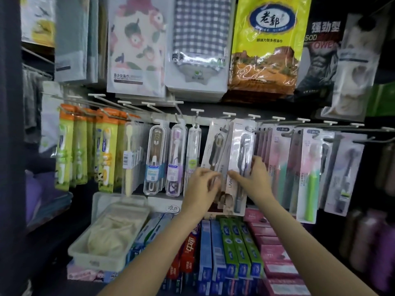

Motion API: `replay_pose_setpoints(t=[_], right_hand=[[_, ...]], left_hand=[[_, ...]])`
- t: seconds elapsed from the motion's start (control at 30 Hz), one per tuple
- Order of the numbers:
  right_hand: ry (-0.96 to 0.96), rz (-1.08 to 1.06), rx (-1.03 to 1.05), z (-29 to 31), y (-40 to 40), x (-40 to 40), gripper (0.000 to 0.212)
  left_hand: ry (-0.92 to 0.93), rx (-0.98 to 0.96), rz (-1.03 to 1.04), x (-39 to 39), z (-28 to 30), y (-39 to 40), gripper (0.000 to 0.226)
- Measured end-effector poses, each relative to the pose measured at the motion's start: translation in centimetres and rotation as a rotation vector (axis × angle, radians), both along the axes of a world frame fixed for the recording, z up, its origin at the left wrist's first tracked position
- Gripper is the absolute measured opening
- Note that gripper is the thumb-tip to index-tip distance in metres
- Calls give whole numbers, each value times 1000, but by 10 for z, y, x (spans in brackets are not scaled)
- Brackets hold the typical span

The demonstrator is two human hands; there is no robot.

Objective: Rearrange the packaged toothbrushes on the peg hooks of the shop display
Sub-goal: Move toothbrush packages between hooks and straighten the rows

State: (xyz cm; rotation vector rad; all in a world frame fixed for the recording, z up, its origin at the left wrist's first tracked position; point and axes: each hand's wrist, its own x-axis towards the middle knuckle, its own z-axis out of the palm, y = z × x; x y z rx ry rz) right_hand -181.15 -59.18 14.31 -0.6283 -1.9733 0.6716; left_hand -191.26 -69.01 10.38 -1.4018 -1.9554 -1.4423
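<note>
both hands are raised to the middle of the peg-hook row. the left hand (203, 182) has its fingers curled in a pinch on the lower edge of a tilted white toothbrush pack (214, 150), which hangs slanted from its hook. the right hand (255, 178) grips the front grey-brush pack (241, 154) just beside it, thumb on the front and fingers wrapped round its right edge; this pack hangs nearly upright from the next hook. to the left hang clear-cased toothbrushes (155, 159) and green-and-orange packs (106, 152); to the right, pink and green-handled packs (310, 176). boxed toothpaste (233, 248) stands on the shelf below.
</note>
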Motion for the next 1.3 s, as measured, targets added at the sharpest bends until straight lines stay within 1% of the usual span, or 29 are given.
replay_pose_setpoints(t=[0.07,0.13,0.17,0.27,0.3,0.4,0.47,0.53,0.6,0.77,0.83,0.9,0.97,1.03,1.07,1.13,1.23,1.3], right_hand=[[4,-15,-16,-2,1,-3,58],[28,-15,-25,-4,3,1,37],[33,-18,-30,-6,5,5,34],[9,-33,-10,-7,12,13,33],[-11,-40,5,-6,14,14,33],[-30,-46,37,-7,19,15,32],[-25,-62,87,-8,21,15,32],[-41,-81,112,-8,21,16,32],[-55,-83,95,-9,21,15,33],[-19,-50,81,-13,15,12,32],[-6,-36,70,-13,13,12,32],[-8,-28,58,-12,12,13,32],[-14,-16,46,-11,12,14,31],[-10,4,19,-10,12,16,30],[-9,9,11,-10,11,16,30],[-14,3,15,-10,11,17,30],[-18,19,-3,-10,9,17,28],[-8,56,-37,-9,9,17,26]], left_hand=[[-114,111,63,-10,2,-3,26],[-159,98,76,-19,3,-1,24],[-144,59,72,-22,3,1,24],[-146,-45,-10,-19,5,9,28],[-148,-73,-45,-13,5,13,33],[-72,-181,-93,14,-2,23,52],[-52,-236,-122,26,-7,26,59],[-48,-257,-137,27,-9,26,61],[-43,-268,-148,24,-11,24,61],[-38,-277,-176,16,-15,18,62],[-35,-238,-158,14,-14,14,59],[-60,-118,-108,10,-12,8,49],[-153,36,-38,2,-10,2,35],[-255,130,15,-7,-4,-2,21],[-284,149,32,-11,-1,-3,16],[-279,160,77,-18,6,-6,11],[-220,138,140,-28,13,-5,12],[-193,111,143,-32,16,1,11]])
